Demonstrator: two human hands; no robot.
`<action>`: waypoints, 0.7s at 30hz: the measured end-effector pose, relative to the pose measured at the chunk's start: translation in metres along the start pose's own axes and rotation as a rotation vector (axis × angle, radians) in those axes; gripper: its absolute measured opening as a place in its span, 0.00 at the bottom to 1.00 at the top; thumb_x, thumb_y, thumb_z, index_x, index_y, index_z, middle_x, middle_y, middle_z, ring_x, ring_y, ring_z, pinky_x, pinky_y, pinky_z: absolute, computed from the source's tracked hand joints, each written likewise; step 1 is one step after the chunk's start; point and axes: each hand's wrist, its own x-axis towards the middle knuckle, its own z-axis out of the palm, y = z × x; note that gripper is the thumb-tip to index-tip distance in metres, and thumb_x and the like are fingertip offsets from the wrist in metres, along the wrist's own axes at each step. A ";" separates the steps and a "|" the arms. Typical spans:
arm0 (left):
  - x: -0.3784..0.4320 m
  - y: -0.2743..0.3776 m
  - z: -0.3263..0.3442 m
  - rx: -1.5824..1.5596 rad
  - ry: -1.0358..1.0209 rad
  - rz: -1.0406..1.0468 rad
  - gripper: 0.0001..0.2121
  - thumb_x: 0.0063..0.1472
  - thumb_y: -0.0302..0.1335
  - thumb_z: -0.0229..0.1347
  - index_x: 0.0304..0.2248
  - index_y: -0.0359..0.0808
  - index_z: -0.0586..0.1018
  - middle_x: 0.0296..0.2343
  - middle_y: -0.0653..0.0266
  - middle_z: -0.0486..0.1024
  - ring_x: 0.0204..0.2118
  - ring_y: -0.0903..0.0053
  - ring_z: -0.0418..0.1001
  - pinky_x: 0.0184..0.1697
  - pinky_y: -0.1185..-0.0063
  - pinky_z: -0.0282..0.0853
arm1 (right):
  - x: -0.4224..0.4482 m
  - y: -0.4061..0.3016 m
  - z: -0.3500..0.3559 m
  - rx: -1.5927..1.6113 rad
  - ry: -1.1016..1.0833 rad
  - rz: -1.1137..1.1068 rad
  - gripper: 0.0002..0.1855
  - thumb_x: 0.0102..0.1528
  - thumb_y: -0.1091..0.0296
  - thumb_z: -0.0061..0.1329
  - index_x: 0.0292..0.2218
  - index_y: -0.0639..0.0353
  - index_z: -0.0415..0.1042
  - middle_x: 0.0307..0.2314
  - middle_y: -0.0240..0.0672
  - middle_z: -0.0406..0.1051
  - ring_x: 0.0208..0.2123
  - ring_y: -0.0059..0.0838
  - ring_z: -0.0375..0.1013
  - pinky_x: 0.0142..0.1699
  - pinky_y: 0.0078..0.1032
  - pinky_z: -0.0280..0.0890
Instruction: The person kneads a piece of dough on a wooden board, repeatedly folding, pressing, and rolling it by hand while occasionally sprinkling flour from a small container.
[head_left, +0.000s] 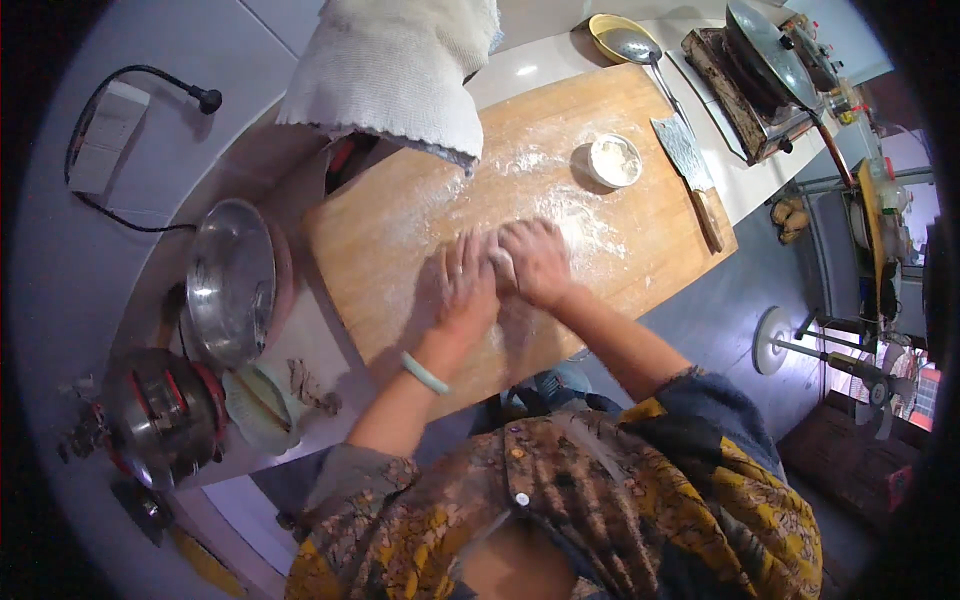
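Note:
Both my hands rest side by side on a piece of pale dough (502, 262) on a wooden board (405, 217) dusted with flour. My left hand (470, 281) wears a pale bangle at the wrist, and its fingers point towards the far edge. My right hand (534, 259) lies close beside it, partly covering the dough. Most of the dough is hidden under the palms and fingers. Beyond my right hand stands a small white bowl (615, 161) holding flour. A cleaver (686, 161) with a wooden handle lies along the board's right side.
A light cloth (397, 75) hangs over something at the board's far left. On the left stand a steel basin (231, 281), a metal kettle (165, 420) and a green dish (259, 405). At the far right are a skimmer (630, 45) in a yellow bowl and a lidded wok (776, 64) on a stove.

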 end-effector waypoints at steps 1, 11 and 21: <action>-0.013 0.006 0.002 0.062 -0.011 -0.008 0.24 0.54 0.30 0.50 0.50 0.30 0.66 0.53 0.49 0.59 0.57 0.59 0.55 0.59 0.63 0.51 | -0.015 -0.003 0.011 -0.007 0.118 -0.030 0.18 0.52 0.55 0.44 0.40 0.56 0.70 0.40 0.38 0.67 0.47 0.39 0.64 0.54 0.39 0.53; 0.029 -0.041 0.018 0.106 -0.076 -0.100 0.23 0.57 0.29 0.47 0.52 0.33 0.62 0.52 0.50 0.59 0.57 0.59 0.56 0.59 0.63 0.49 | 0.047 0.014 0.026 -0.033 0.048 0.013 0.15 0.54 0.54 0.42 0.37 0.52 0.71 0.38 0.35 0.68 0.47 0.38 0.63 0.56 0.43 0.50; 0.079 -0.044 -0.021 -0.768 -0.195 -0.303 0.40 0.52 0.36 0.60 0.58 0.32 0.51 0.56 0.46 0.53 0.59 0.54 0.50 0.61 0.69 0.48 | 0.137 0.075 0.007 0.927 0.122 0.377 0.22 0.58 0.54 0.41 0.44 0.62 0.71 0.37 0.48 0.70 0.41 0.41 0.70 0.49 0.28 0.61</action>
